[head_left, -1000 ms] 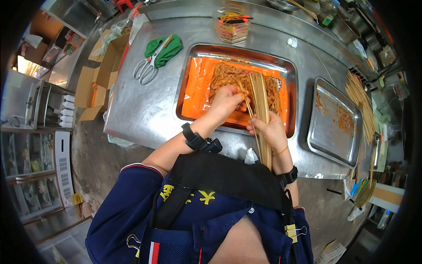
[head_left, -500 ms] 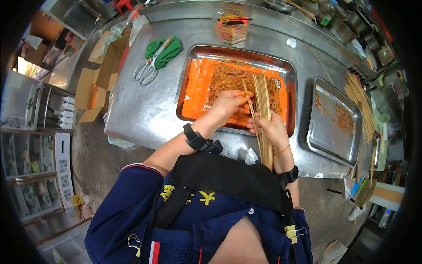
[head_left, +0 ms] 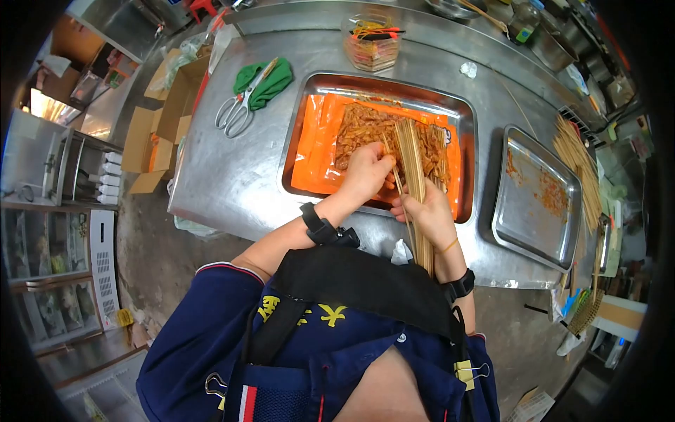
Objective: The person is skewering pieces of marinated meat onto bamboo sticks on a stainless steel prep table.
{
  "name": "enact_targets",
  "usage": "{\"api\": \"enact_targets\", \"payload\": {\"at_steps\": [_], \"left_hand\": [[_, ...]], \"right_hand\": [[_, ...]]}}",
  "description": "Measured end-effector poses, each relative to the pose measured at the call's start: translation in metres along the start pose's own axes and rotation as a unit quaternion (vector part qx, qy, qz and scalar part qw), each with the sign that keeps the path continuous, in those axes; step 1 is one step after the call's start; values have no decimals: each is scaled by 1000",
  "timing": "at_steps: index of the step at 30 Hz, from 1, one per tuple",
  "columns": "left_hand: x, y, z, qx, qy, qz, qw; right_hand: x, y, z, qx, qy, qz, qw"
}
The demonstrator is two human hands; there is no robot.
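My right hand (head_left: 427,211) is closed around a thick bundle of wooden skewers (head_left: 415,165), which slants up over the meat. Beside it, my left hand (head_left: 369,171) pinches a thin skewer (head_left: 396,176) near the bundle; its fingertips are partly hidden. Sauced meat pieces (head_left: 358,126) lie on an orange plastic package (head_left: 309,158) under both hands. The package rests inside a deep metal tray (head_left: 290,133). More skewers with meat seem to lie at the package's right side.
Scissors (head_left: 238,112) lie on a green cloth (head_left: 271,84) at the table's left. A clear container (head_left: 370,53) stands behind the tray. To the right are a sauce-stained tray (head_left: 531,211) and loose skewers (head_left: 580,165). An open cardboard box (head_left: 151,141) stands beyond the left edge.
My left hand has shifted slightly left and down, its fingers now further round the thin skewer. The bundle's upper end has tilted a little to the left with my right hand.
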State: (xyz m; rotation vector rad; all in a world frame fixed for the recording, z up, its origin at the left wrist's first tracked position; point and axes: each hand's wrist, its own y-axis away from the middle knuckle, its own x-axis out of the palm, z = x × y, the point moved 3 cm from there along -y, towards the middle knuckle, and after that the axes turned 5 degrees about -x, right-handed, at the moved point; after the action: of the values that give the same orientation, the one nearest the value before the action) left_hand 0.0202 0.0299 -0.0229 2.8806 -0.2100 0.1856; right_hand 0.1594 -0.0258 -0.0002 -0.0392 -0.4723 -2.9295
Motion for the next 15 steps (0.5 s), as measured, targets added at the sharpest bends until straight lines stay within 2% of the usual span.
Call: {"api": "enact_targets", "payload": {"at_steps": [4,7,10,13,15], "left_hand": [[1,-3,3,4,-35,-8,999],[2,-4,3,-5,-11,7,1000],[-1,-9,5,-19,-9,74,997],[-3,-9,1,-46,-32,80,995],[-12,-11,-6,-59,-13,39,997]], "right_hand": [[-1,0,-4,-7,14,-1,1000],[-3,-3,-5,-2,34,-13,999],[-5,-4,-3,8,30,-35,999],[-10,-5,-6,-2,5,-44,999],[-14,-5,-6,-10,-11,-53,999]]}}
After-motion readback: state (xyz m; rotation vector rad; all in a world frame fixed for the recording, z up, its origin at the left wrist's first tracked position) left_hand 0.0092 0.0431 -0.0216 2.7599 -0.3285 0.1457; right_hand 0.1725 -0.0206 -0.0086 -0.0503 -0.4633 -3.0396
